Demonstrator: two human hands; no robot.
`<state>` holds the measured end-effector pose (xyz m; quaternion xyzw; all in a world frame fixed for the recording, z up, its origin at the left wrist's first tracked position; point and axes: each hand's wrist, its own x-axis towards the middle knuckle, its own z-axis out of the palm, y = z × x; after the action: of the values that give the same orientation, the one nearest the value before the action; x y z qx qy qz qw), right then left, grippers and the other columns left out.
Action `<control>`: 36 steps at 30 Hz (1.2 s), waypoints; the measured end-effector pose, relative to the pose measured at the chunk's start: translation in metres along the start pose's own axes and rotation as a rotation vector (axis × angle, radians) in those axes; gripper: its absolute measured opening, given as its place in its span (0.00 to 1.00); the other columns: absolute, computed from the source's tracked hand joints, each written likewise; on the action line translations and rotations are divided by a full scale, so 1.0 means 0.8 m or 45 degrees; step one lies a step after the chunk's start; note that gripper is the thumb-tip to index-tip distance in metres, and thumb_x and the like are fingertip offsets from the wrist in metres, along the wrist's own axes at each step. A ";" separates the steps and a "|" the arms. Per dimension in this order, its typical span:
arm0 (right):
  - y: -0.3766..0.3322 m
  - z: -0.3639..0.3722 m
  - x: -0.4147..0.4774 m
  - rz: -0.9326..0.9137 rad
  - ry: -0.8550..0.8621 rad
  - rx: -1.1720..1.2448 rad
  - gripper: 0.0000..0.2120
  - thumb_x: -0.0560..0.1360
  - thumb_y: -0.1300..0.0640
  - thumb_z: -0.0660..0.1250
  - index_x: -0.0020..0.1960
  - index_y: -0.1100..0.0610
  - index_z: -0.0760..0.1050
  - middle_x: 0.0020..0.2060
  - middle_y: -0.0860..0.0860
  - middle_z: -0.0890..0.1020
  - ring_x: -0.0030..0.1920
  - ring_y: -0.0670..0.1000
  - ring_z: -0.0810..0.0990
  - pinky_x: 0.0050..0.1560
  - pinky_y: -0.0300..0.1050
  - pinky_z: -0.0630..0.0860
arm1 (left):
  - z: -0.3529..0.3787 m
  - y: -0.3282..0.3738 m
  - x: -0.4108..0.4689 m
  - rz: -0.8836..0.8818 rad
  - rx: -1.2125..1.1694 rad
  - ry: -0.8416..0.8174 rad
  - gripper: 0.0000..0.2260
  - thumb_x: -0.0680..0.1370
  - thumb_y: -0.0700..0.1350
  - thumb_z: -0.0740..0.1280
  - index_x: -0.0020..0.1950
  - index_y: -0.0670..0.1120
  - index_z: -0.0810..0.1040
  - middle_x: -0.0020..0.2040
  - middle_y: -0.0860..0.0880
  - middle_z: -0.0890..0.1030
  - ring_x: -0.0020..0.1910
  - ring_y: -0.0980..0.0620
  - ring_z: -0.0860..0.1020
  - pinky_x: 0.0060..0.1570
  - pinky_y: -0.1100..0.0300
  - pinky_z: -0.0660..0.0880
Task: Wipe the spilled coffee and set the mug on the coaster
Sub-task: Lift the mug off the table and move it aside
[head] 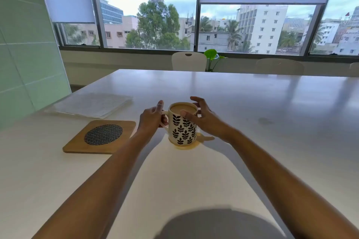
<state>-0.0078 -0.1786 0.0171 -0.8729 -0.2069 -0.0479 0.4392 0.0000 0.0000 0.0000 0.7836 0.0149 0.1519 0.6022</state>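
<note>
As it was brimful, mug (183, 128) was gripped by left hand (151, 122), fingers curled round handle (165, 113), and seemingly steadied by right hand (203, 120), fingers spread.

A white table (252, 103) stands before a white chair (188, 61), a green plant (211, 54) and half-shaded windows (151, 23).

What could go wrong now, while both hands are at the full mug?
1. The mug is filled nearly to its rim, so lifting it toward the coaster may slosh more coffee out.
2. The spill rings its base, so the wet bottom could stain the coaster or drip near the papers.
</note>
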 end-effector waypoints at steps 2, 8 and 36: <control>-0.001 0.003 -0.001 0.026 0.036 0.042 0.36 0.73 0.41 0.65 0.74 0.51 0.54 0.71 0.54 0.66 0.66 0.54 0.71 0.60 0.46 0.71 | 0.001 0.000 -0.002 0.001 -0.022 0.044 0.23 0.81 0.56 0.54 0.33 0.44 0.74 0.31 0.47 0.78 0.33 0.50 0.77 0.46 0.54 0.77; 0.003 0.013 -0.001 0.120 0.045 0.241 0.39 0.70 0.42 0.70 0.74 0.51 0.55 0.66 0.52 0.71 0.57 0.48 0.72 0.48 0.35 0.72 | 0.011 -0.007 -0.001 -0.045 -0.186 0.055 0.25 0.80 0.57 0.55 0.29 0.44 0.70 0.28 0.47 0.73 0.29 0.51 0.71 0.44 0.53 0.73; 0.006 0.041 0.010 0.150 0.203 0.611 0.35 0.60 0.56 0.81 0.60 0.46 0.66 0.49 0.43 0.78 0.49 0.42 0.79 0.42 0.36 0.75 | 0.007 0.012 -0.003 -0.327 -0.583 0.030 0.19 0.79 0.52 0.61 0.31 0.44 0.68 0.29 0.48 0.65 0.29 0.53 0.64 0.33 0.60 0.64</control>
<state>-0.0022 -0.1529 -0.0040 -0.7479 -0.1257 -0.0406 0.6506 -0.0023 -0.0082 0.0072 0.6169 0.0866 0.0826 0.7779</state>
